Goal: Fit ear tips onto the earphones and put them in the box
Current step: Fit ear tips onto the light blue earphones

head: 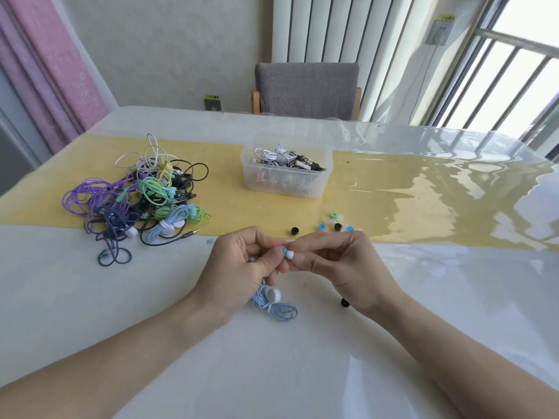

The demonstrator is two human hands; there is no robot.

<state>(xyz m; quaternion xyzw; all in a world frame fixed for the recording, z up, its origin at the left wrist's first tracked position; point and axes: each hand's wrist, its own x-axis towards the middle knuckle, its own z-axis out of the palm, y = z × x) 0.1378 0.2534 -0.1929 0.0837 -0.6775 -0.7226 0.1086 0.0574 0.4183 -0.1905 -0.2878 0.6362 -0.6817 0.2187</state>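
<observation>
My left hand [242, 261] pinches a light blue earbud [283, 250] over the near part of the table. My right hand [335, 264] pinches a white ear tip [290, 254] against that earbud. The earphone's light blue cable with a white round winder [273, 300] hangs from my left hand and lies coiled on the table. A clear plastic box [287, 170] holding several earphones stands behind my hands. A small heap of loose ear tips [335, 223] in blue, green, white and black lies right of centre. One black tip [294, 231] lies just beyond my fingers.
A tangled pile of purple, green, black and white earphones [142, 195] lies at the left on the yellow runner [393, 207]. Another black ear tip [344, 303] sits by my right wrist. A grey chair [307, 89] stands behind the table's far edge.
</observation>
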